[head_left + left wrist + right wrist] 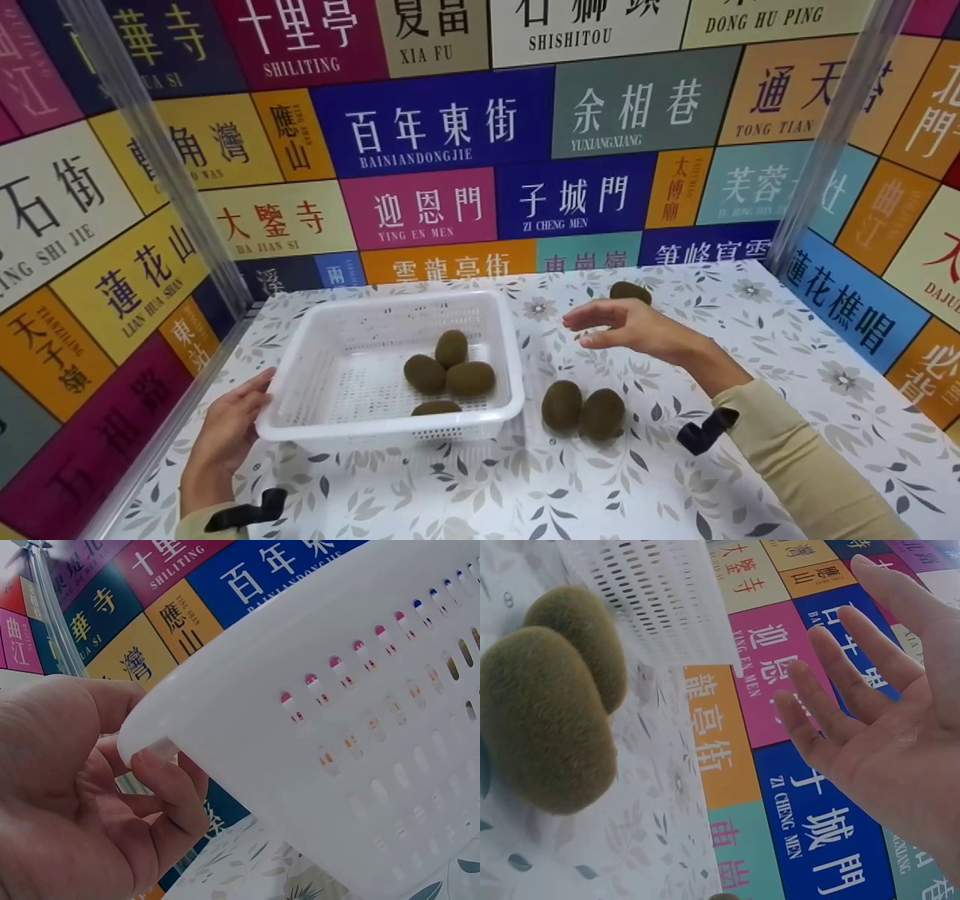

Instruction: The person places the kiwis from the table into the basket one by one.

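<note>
A white plastic basket with slotted walls sits on the table, several brown kiwis inside it. My left hand grips the basket's left rim, fingers curled at the edge in the left wrist view. Right of the basket, my right hand hovers with fingers spread and nothing in them, as the right wrist view also shows. Two kiwis lie side by side on the table in front of this hand. Another kiwi is behind it, partly hidden by the hand.
A white tablecloth with a grey leaf print covers the table. Behind it stands a wall of colourful sign panels. Transparent upright posts rise at the table's back corners.
</note>
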`<state>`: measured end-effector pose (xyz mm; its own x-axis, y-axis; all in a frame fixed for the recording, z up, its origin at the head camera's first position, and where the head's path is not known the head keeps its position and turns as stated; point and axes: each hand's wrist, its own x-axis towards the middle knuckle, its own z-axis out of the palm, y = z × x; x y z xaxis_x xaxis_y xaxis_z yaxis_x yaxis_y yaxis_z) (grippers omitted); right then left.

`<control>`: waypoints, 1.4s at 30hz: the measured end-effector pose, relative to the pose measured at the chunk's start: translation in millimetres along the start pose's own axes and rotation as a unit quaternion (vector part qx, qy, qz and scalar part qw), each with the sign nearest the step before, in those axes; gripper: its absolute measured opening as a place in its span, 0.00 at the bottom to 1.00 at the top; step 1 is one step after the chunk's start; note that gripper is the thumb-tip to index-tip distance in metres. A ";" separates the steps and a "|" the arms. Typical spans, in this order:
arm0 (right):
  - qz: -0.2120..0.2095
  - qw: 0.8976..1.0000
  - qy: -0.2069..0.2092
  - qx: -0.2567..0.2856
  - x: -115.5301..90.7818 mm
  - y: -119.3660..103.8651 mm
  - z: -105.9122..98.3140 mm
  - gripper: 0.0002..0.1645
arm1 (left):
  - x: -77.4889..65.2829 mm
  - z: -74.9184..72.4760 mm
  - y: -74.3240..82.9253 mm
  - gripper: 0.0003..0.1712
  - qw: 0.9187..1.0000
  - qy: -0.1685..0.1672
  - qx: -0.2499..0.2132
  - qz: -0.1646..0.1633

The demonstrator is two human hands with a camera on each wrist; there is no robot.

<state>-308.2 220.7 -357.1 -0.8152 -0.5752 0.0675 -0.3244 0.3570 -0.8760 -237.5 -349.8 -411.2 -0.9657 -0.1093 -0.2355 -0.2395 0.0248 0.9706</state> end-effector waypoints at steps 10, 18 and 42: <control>-0.011 1.000 -0.003 -0.002 -21.6 24.1 1.5 0.29 | 0.1 -1.2 -2.0 0.33 1.000 0.001 0.003 0.006; 0.001 1.000 -0.001 0.030 -34.0 47.3 6.3 0.31 | -1.1 -3.4 -1.1 0.33 1.000 -0.010 0.012 -0.011; 0.053 0.994 -0.079 0.055 -42.7 96.2 18.3 0.42 | -0.6 -0.3 0.4 0.34 1.000 -0.004 0.003 0.000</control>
<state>-295.8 266.1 -453.0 -0.7534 -0.6505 -0.0962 -0.1793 0.3439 -0.9217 -237.0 -350.0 -410.7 -0.9665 -0.1020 -0.2356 -0.2397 0.0300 0.9704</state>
